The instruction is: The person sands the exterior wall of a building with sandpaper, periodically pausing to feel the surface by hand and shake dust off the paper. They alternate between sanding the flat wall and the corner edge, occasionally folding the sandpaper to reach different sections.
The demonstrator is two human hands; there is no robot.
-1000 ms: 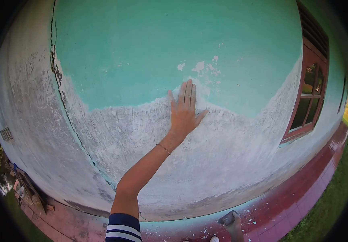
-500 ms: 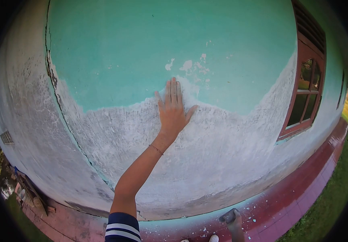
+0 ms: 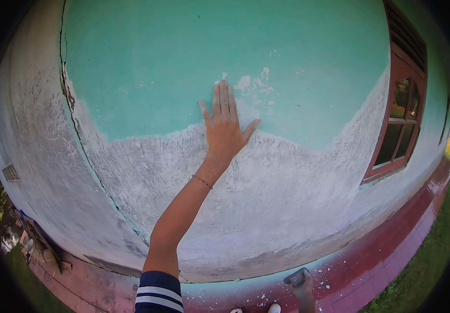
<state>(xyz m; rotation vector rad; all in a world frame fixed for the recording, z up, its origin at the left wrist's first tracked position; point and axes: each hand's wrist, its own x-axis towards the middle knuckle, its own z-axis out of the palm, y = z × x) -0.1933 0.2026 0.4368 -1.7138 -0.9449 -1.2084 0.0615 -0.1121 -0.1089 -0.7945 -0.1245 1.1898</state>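
Observation:
My left hand [image 3: 225, 125] lies flat with fingers spread against the wall [image 3: 193, 208]. Its palm is over the ragged border between green paint [image 3: 157, 62] and the whitish bare plaster. The middle fingertips reach a small chipped patch, and more flaked spots [image 3: 259, 86] show just to the right. Low in the view, my right hand [image 3: 304, 288] grips a dark grey flat tool [image 3: 296, 277], held away from the wall above the floor; its handle is hidden in the fingers.
A brown-framed window [image 3: 399, 115] is on the right. A long crack [image 3: 81, 141] runs down the wall at left. Paint flakes lie on the red tiled floor [image 3: 360, 261], with grass [image 3: 418, 266] beyond. Boards [image 3: 40, 237] lean at lower left. My shoes [image 3: 274, 308] show at the bottom.
My left hand has slid upward on the wall, its fingertips now at the chipped patch. My right hand keeps its hold on the grey tool, almost unmoved.

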